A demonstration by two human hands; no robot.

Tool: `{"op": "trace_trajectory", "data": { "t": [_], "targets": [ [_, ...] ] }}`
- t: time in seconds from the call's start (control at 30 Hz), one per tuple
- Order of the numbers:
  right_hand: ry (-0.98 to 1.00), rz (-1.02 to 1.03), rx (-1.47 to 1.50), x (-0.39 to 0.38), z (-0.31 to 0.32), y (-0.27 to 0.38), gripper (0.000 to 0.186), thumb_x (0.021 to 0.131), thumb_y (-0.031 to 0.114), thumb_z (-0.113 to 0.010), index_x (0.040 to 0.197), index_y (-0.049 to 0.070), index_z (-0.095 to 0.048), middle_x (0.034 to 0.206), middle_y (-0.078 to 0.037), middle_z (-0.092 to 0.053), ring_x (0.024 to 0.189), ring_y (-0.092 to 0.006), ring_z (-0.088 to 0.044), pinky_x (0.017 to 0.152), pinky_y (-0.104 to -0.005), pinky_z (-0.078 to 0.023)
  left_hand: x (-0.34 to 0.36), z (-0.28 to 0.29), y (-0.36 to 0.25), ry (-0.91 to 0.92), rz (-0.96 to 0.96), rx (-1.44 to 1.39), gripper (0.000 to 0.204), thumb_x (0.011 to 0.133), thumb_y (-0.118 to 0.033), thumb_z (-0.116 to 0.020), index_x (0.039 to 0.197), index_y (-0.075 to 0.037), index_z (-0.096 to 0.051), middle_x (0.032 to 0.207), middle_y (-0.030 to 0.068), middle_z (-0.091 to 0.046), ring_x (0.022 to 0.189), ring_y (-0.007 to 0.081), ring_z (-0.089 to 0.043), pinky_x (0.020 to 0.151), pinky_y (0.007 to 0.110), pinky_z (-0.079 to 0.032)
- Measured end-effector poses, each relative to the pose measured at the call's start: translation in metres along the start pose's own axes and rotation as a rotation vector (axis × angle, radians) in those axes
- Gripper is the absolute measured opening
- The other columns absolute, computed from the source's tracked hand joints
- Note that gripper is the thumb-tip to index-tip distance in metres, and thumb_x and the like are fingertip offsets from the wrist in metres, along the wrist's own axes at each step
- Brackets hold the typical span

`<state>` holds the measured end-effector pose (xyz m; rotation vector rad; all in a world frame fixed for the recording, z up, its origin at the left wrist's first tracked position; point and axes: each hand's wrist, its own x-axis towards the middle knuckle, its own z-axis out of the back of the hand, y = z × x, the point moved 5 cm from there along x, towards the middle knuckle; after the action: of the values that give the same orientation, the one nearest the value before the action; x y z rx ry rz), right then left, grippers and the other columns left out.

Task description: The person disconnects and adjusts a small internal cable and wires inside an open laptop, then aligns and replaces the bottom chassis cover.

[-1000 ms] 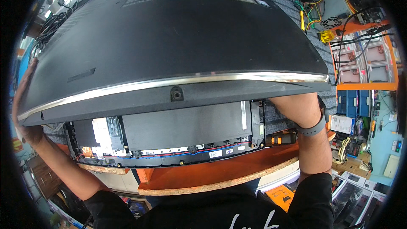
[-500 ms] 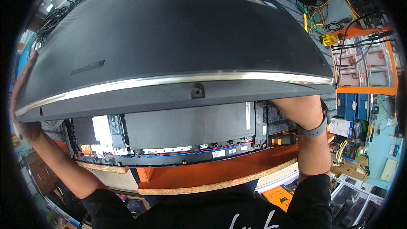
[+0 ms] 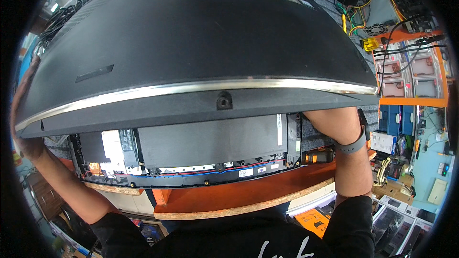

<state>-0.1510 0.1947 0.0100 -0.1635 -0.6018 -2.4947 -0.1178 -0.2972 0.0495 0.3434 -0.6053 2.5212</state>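
Lifting a large black back cover (image 3: 201, 43) with a chrome strip off a monitor chassis (image 3: 191, 150) lying at the near edge of the orange workbench (image 3: 229, 196). Gripping the cover's left end with the left hand (image 3: 21, 114), fingers wrapped round its edge. Reaching under the cover's right end with the right hand (image 3: 330, 119), watch-banded wrist showing, fingers hidden, so grip impossible to tell. Exposing a dark metal shield, red and blue wires.

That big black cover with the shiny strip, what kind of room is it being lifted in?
Probably an electronics repair workshop. The large black plastic back cover is raised off an opened device with flat dark boards and red and blue wires, on an orange wooden workbench. Loose yellow and green cables lie behind.
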Motion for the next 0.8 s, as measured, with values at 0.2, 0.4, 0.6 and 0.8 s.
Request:
{"op": "trace_trajectory", "data": {
  "t": [0.2, 0.4, 0.6, 0.8],
  "targets": [
    [-0.015, -0.05, 0.028, -0.002, 0.0, 0.002, 0.013, 0.075, 0.018, -0.065, 0.084, 0.009, -0.067, 0.069, -0.006, -0.065, 0.058, -0.0186, -0.062, 0.051, -0.0282, -0.048, -0.001, 0.001, 0.001, 0.009, 0.003, 0.039, 0.083, 0.071, -0.076, -0.027, 0.127, -0.018, -0.044, 0.134, 0.0157, -0.039, 0.124, 0.0344, -0.036, 0.103, 0.051, -0.027],
    [-0.021, 0.04, -0.027, 0.001, -0.002, 0.014, 0.012, 0.076, 0.017, -0.065, 0.083, 0.008, -0.067, 0.07, -0.007, -0.065, 0.057, -0.0165, -0.062, 0.05, -0.0263, -0.047, -0.003, 0.001, 0.002, 0.018, 0.007, 0.063, 0.083, 0.071, -0.077, -0.026, 0.127, -0.019, -0.043, 0.134, 0.0151, -0.038, 0.124, 0.034, -0.036, 0.103, 0.051, -0.027],
    [-0.025, -0.07, 0.087, -0.001, -0.003, 0.01, 0.013, 0.077, 0.017, -0.065, 0.084, 0.007, -0.067, 0.072, -0.007, -0.066, 0.059, -0.0164, -0.062, 0.051, -0.0262, -0.047, -0.004, 0.001, 0.003, 0.024, 0.01, 0.086, 0.084, 0.07, -0.078, -0.025, 0.128, -0.019, -0.042, 0.135, 0.0146, -0.038, 0.124, 0.0335, -0.036, 0.103, 0.051, -0.027],
    [-0.004, -0.028, 0.024, 0.001, -0.002, 0.013, 0.015, 0.077, 0.018, -0.065, 0.086, 0.006, -0.067, 0.072, -0.008, -0.066, 0.059, -0.0172, -0.063, 0.051, -0.0269, -0.048, -0.004, 0.001, 0.004, 0.03, 0.009, 0.115, 0.084, 0.07, -0.078, -0.025, 0.129, -0.02, -0.041, 0.135, 0.014, -0.037, 0.124, 0.0331, -0.036, 0.103, 0.051, -0.027]
  ]
}}
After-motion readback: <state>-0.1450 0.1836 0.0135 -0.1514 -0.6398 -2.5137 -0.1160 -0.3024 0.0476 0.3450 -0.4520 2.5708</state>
